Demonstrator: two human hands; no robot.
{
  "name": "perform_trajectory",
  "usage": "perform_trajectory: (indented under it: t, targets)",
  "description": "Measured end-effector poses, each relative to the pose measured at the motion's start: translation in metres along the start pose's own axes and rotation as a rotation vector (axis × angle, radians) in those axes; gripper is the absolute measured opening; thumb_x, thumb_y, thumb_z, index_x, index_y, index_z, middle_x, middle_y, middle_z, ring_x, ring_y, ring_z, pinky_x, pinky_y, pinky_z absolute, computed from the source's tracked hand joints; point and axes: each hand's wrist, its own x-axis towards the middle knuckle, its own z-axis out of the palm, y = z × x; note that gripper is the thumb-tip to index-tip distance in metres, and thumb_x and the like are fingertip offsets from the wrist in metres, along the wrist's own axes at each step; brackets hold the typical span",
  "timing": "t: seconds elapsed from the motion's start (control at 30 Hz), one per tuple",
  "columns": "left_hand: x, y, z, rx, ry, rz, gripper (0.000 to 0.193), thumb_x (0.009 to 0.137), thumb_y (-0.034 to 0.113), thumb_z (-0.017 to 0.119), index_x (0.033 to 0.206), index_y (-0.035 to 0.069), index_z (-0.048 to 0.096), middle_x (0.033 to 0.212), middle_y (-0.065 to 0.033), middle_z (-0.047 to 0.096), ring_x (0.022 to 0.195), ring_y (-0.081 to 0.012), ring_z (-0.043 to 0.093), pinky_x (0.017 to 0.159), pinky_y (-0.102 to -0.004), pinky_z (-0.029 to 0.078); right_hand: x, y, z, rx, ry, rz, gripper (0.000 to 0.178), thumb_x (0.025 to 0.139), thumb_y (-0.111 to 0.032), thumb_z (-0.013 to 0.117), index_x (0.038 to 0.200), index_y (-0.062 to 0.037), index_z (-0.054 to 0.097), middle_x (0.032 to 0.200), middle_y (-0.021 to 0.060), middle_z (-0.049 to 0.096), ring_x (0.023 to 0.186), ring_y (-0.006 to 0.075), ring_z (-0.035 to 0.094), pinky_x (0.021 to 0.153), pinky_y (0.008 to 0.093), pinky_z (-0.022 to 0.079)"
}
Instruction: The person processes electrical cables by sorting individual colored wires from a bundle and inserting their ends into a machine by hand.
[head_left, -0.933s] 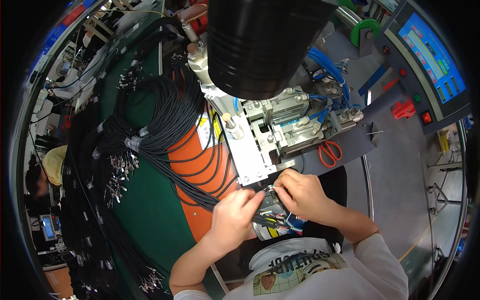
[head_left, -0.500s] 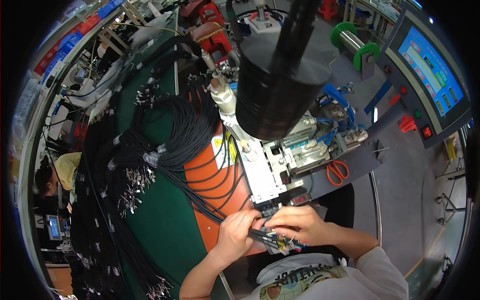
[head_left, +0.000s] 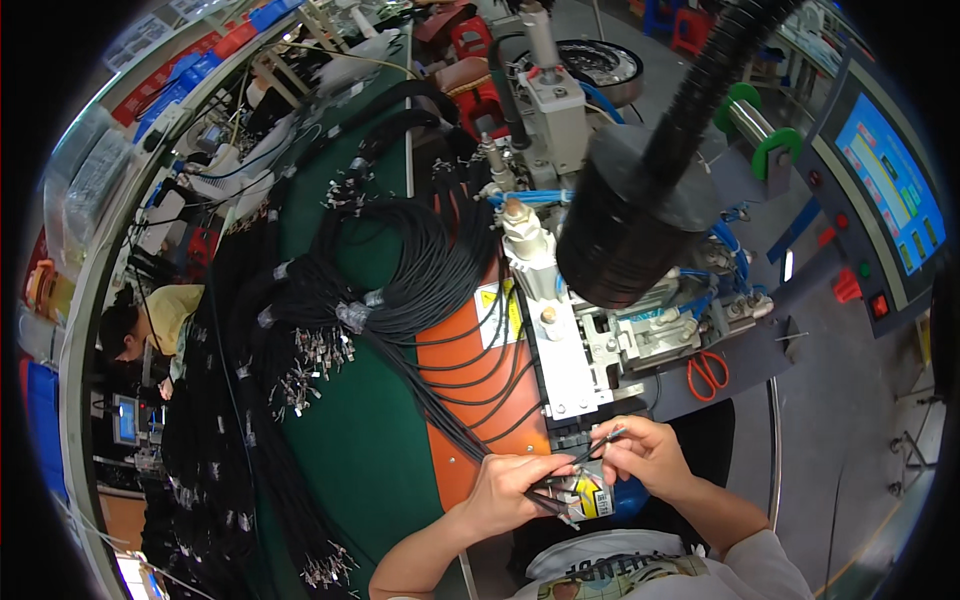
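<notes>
My left hand (head_left: 508, 492) is closed around several black cables (head_left: 445, 418), whose cut ends poke out past the fingers. A little to its right, my right hand (head_left: 648, 458) pinches one cable end (head_left: 605, 438) between thumb and fingertips. Both hands are just in front of the machine's white metal plate (head_left: 563, 370). Below and between them shows a yellow arrow label (head_left: 592, 495). The held cables run back over an orange panel (head_left: 460, 345) to a large coiled black cable bundle (head_left: 410, 240) on a green tabletop (head_left: 370, 440).
A thick black cylinder (head_left: 625, 230) on a flexible arm hangs over the machine. Red-handled scissors (head_left: 707, 375) lie to the right, below a tilted touchscreen (head_left: 890, 175). More bundled cables (head_left: 215, 400) cover the left side. Another person (head_left: 160, 325) sits at the far left.
My right hand has moved slightly apart from my left and now holds a single cable end upward. The fanned coloured wire ends no longer show between the hands. The view has shifted.
</notes>
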Motion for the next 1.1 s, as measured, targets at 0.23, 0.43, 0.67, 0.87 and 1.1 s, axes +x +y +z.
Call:
perform_trajectory:
  t: [0.23,0.43,0.67,0.87,1.1]
  targets:
    - [0.013,0.004,0.013,0.054,-0.053,-0.056,0.038,0.068,-0.002,0.068,0.105,0.001,0.063,0.084,-0.0116,0.063,0.072,-0.0314,0.064,0.060,-0.0377,0.051,-0.003,0.008,0.004,-0.234,0.112,-0.264,0.015,0.091,0.005,0.053,0.103,0.0061,0.062,0.093,0.0079,0.058,0.068,0.0083,0.060,0.061,0.0214,0.049]
    - [0.021,0.008,0.014,0.114,0.037,0.019,0.026,0.071,0.000,0.070,0.096,0.001,0.062,0.079,-0.0102,0.062,0.068,-0.0297,0.064,0.057,-0.0366,0.051,0.005,0.008,0.003,-0.169,0.141,-0.246,0.016,0.094,0.001,0.052,0.107,0.0058,0.061,0.090,0.0085,0.059,0.066,0.0078,0.059,0.059,0.0203,0.048]
    - [0.022,0.006,0.019,0.327,0.116,0.117,0.022,0.072,0.001,0.071,0.092,0.000,0.063,0.073,-0.0102,0.063,0.061,-0.0251,0.063,0.053,-0.0326,0.047,0.012,0.004,-0.007,0.106,0.053,-0.044,0.021,0.100,-0.011,0.047,0.107,0.0037,0.060,0.083,0.0091,0.063,0.059,0.0098,0.060,0.050,0.0182,0.041]
    - [0.020,0.008,0.021,0.541,0.117,0.276,0.033,0.068,0.004,0.069,0.100,-0.003,0.064,0.078,-0.0073,0.062,0.057,-0.0188,0.058,0.049,-0.0315,0.040,0.009,0.003,-0.004,0.147,0.080,-0.030,0.016,0.096,-0.009,0.053,0.108,0.0021,0.057,0.082,0.0074,0.063,0.056,0.0080,0.058,0.048,0.0184,0.040]
    - [0.021,0.009,0.026,0.493,0.084,0.215,0.047,0.056,0.003,0.071,0.102,-0.001,0.062,0.076,-0.0079,0.060,0.058,-0.0219,0.056,0.051,-0.0333,0.040,0.012,0.011,0.008,-0.732,0.304,-0.682,0.027,0.081,0.003,0.068,0.105,0.0018,0.056,0.073,0.0015,0.064,0.053,0.0027,0.058,0.044,0.0179,0.042]
